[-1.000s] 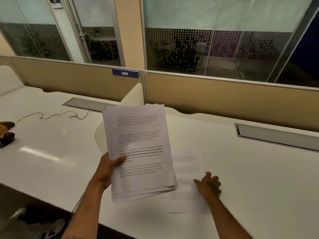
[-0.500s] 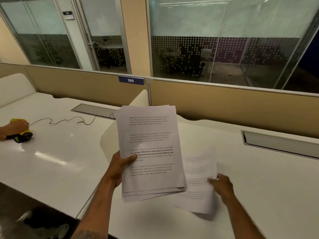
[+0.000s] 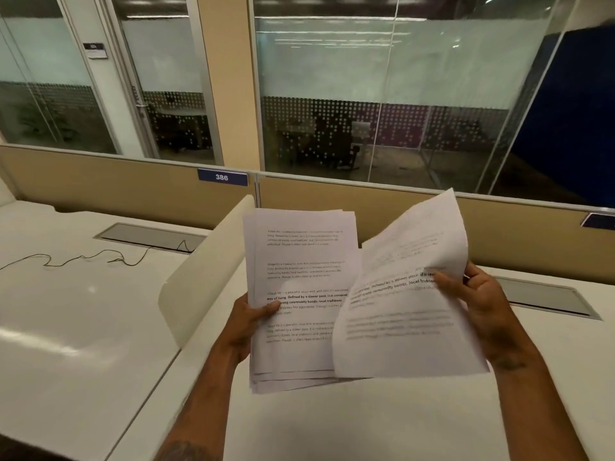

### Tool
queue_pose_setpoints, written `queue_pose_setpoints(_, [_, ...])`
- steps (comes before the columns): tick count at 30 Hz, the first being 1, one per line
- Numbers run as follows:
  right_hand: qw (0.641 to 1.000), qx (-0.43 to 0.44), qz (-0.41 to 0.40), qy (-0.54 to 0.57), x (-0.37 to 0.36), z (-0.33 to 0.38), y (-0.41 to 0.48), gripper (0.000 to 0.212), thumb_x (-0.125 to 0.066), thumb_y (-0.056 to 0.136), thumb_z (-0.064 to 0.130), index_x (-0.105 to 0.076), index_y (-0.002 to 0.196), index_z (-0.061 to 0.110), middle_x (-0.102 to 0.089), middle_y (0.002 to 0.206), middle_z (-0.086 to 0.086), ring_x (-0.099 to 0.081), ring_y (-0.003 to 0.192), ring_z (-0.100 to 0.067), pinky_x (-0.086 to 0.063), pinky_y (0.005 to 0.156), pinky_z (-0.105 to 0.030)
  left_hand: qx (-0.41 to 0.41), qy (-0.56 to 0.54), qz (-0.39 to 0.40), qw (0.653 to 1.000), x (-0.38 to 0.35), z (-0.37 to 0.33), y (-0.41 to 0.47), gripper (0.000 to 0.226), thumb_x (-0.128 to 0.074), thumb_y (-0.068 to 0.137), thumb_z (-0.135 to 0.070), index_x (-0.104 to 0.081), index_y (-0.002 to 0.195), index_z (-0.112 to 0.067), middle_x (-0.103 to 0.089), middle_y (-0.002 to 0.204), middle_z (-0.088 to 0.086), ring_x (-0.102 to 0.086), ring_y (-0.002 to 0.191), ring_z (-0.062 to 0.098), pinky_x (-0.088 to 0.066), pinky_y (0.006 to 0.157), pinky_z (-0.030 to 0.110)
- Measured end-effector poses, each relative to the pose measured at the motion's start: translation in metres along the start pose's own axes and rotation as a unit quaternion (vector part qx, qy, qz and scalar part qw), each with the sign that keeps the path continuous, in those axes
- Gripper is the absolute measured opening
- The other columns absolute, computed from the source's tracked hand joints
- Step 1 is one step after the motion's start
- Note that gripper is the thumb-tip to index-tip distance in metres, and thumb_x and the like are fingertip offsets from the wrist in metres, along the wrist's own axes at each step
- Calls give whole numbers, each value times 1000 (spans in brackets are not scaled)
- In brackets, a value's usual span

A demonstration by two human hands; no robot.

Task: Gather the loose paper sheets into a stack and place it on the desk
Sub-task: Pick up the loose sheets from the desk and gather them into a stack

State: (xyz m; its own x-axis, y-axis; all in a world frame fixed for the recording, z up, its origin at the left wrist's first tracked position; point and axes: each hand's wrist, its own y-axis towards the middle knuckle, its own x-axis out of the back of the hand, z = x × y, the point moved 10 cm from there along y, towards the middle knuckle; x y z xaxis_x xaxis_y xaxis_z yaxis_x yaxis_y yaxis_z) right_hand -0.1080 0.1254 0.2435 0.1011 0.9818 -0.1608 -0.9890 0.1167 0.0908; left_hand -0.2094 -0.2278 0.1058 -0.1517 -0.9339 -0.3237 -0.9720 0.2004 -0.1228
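Note:
My left hand (image 3: 249, 319) grips a stack of printed white sheets (image 3: 296, 261) by its left edge, held upright above the white desk (image 3: 366, 424). In my right hand (image 3: 479, 304) is a single printed sheet (image 3: 399, 327), pinched at its right edge, curled and tilted. This sheet is raised off the desk and overlaps the lower right part of the stack. The stack's sheets are unevenly aligned at the bottom.
A low cream divider (image 3: 203, 277) separates my desk from the neighbouring desk on the left, where a thin dark cable (image 3: 83, 259) trails from a grey cable tray (image 3: 149, 232). Another tray (image 3: 545, 297) is set into my desk at right. A beige partition with a "386" label (image 3: 222, 177) runs behind.
My right hand has lifted the single sheet off the desk and brought it up beside the stack. The view has shifted right, so the yellow object on the left desk is out of sight.

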Motion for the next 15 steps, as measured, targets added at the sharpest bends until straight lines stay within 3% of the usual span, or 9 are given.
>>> queue_pose_setpoints(9, [997,-70,-39,22,51,-67,-33,31,-74,84,15,-72,115,20,-72,118,-20,-73,98,-40,-61,74,-47,33,5,84,996,-99,37,9,53,-81,77,-9,-64,126,-2,-74,119,27,-72,108,48,-62,83,55])
queue_pose_setpoints(15, [999,-14,24,-26,82,-3,-39,49,-86,75,31,-70,119,18,-74,114,-18,-75,96,-36,-61,73,-38,38,29,81,996,-158,66,8,47,-79,80,-9,-66,124,-4,-76,116,23,-73,104,46,-63,80,53])
